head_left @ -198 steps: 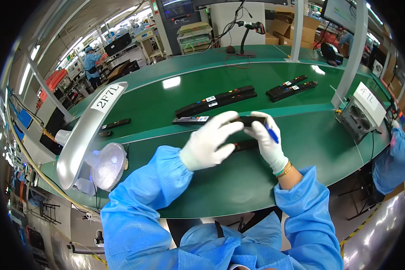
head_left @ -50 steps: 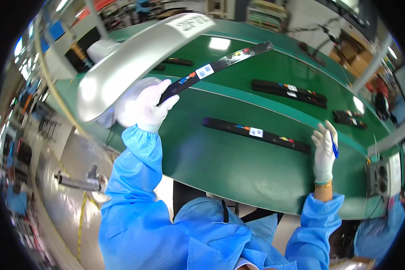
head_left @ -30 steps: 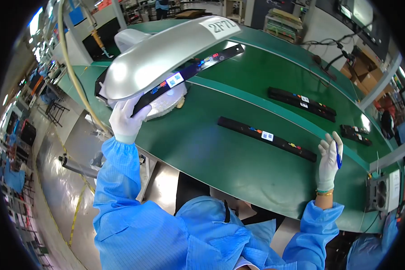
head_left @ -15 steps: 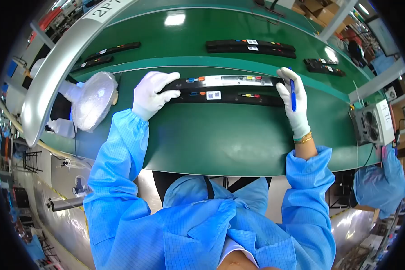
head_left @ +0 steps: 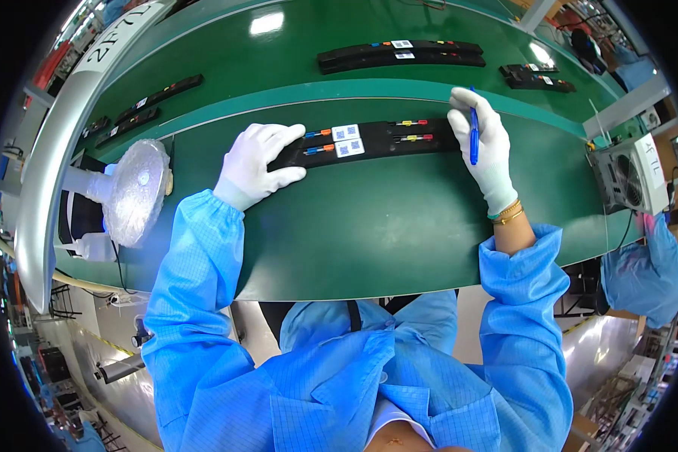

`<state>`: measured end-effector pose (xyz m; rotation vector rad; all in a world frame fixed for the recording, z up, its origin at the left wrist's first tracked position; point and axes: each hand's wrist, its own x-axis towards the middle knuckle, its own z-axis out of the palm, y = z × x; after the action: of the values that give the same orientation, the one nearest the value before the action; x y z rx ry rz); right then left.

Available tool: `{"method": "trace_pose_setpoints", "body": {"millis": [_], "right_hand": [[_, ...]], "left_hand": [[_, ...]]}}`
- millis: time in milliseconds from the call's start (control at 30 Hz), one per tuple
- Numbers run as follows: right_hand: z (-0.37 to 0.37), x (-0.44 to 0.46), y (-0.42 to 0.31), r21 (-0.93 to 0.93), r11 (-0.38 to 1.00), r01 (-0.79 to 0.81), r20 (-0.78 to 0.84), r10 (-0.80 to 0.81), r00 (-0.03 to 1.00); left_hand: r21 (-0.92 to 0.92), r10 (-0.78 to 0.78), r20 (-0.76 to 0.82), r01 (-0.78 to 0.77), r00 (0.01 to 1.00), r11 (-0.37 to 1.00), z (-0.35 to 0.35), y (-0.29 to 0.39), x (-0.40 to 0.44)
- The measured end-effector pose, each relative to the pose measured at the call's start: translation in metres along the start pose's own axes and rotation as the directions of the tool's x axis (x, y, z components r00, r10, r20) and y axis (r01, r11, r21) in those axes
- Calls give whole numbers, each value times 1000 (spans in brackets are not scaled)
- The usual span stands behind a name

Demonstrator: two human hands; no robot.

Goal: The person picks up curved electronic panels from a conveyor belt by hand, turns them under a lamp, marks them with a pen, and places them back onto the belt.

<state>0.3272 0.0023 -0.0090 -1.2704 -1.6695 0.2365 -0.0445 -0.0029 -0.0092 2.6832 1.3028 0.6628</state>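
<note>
Two long, slightly curved black bars lie side by side in front of me, an upper bar (head_left: 375, 132) and a lower bar (head_left: 377, 148). Each carries a white QR label and small blue, orange, yellow and red wire connectors. My left hand (head_left: 258, 167), in a white glove, grips their left ends between thumb and fingers. At their right ends is my gloved right hand (head_left: 484, 143), with a blue pen (head_left: 474, 137) held across its fingers. Its thumb and fingertips are by the upper bar; whether they press on it, I cannot tell.
More black bars rest on the green surface beyond, at the back middle (head_left: 399, 58), back right (head_left: 539, 78) and back left (head_left: 151, 102). A wrapped round lamp (head_left: 137, 192) stands left. A fan unit (head_left: 629, 175) sits at the right edge. A metal post (head_left: 49, 173) rises at left.
The upper bar's shiny, glare-covered face has turned, and its QR label now shows. Both bars have come closer together and tilt up slightly to the right. The pen stays in my right hand.
</note>
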Motion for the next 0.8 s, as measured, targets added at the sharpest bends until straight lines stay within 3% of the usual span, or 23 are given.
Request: {"method": "trace_pose_setpoints", "body": {"millis": [67,133,200,267,333,433,800], "right_hand": [[-4,2,-15,43,990,135,-70,-132,989],[-9,3,-34,108,979,175,-29,-173,985],[-9,0,-34,276,958,81,44,-97,994],[-7,-6,-39,497,852,-166,128,117,985],[-10,-7,-39,564,766,-309,222,220,950],[-9,-7,-29,542,744,-391,300,263,917],[2,-8,-31,500,763,-411,366,244,898]], "left_hand": [[-19,37,-13,-37,999,999,8,11,14],[-29,75,-20,-76,997,997,15,23,27],[-44,111,-13,-112,994,993,22,34,39],[-64,132,-9,-133,991,989,28,40,48],[-70,138,3,-138,990,988,30,44,52],[-90,137,29,-134,990,987,29,44,53],[-111,174,24,-170,984,979,29,42,53]]}}
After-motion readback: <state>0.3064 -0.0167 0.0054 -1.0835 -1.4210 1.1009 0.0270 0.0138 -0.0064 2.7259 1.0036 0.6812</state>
